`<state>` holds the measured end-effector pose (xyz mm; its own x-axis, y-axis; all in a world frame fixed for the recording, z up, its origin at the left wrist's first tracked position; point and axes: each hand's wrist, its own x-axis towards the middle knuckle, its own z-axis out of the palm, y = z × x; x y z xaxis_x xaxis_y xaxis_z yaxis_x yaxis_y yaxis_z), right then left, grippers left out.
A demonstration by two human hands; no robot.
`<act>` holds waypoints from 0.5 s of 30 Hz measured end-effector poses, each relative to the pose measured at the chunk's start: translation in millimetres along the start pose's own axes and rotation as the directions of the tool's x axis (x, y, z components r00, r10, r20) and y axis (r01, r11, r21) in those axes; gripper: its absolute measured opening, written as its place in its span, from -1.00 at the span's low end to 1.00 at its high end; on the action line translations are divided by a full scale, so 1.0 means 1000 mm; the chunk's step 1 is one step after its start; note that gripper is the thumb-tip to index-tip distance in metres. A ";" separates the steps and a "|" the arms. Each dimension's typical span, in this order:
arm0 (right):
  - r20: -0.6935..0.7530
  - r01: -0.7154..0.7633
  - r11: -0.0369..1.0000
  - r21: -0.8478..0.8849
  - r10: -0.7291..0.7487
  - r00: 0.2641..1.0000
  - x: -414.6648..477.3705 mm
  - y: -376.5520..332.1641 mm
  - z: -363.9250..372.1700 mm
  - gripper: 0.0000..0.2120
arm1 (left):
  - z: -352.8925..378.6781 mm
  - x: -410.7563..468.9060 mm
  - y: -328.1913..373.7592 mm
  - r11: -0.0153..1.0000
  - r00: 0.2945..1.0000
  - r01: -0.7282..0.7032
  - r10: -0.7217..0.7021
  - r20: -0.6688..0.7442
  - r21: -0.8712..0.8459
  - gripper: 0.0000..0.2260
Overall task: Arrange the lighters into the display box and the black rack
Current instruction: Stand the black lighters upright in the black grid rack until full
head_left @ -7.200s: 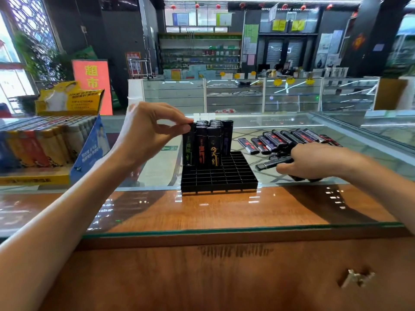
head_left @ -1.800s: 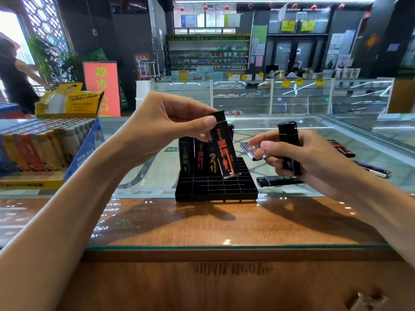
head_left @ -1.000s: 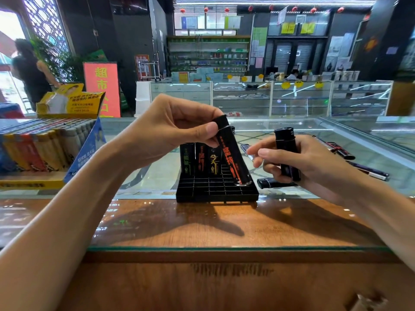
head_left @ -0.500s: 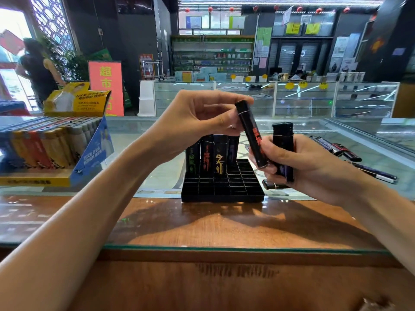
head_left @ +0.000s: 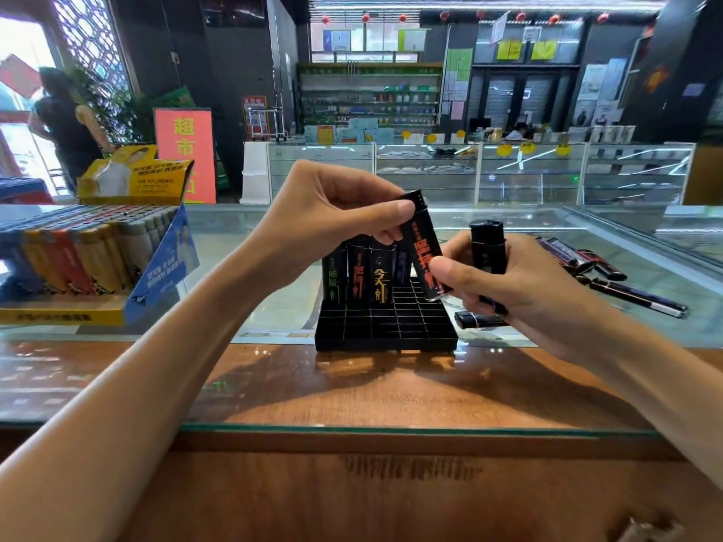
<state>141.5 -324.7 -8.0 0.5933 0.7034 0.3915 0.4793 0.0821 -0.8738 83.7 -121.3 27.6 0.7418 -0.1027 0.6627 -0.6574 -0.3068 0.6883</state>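
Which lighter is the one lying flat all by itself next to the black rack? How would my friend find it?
Find the black rack on the glass counter, in the middle of the picture. Look just past its right edge, under the right hand. There lies a black lighter flat on its side, alone; the rack's lighters stand upright, and the other loose ones lie farther right.

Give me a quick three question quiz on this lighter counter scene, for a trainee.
1. True or false: the black rack is full.
2. Which hand pinches the top of the tilted red-lettered lighter?
3. The colourful lighters fill: A) the display box B) the rack C) a drawer.

Key:
1. False; its front rows are empty.
2. The left hand; the right hand holds a plain black lighter upright.
3. A.
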 end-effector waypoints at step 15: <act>-0.119 -0.081 0.996 -0.042 0.076 0.990 -0.003 0.005 -0.016 -0.76 | -0.032 -0.013 -0.006 0.849 1.000 0.013 -0.022 0.012 0.528 -0.67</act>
<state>151.9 -337.8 -8.9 0.7009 0.6183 0.3556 0.4559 -0.0049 -0.8900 74.0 -88.1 23.8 0.7578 -0.1073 0.6436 -0.4788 -0.7616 0.4368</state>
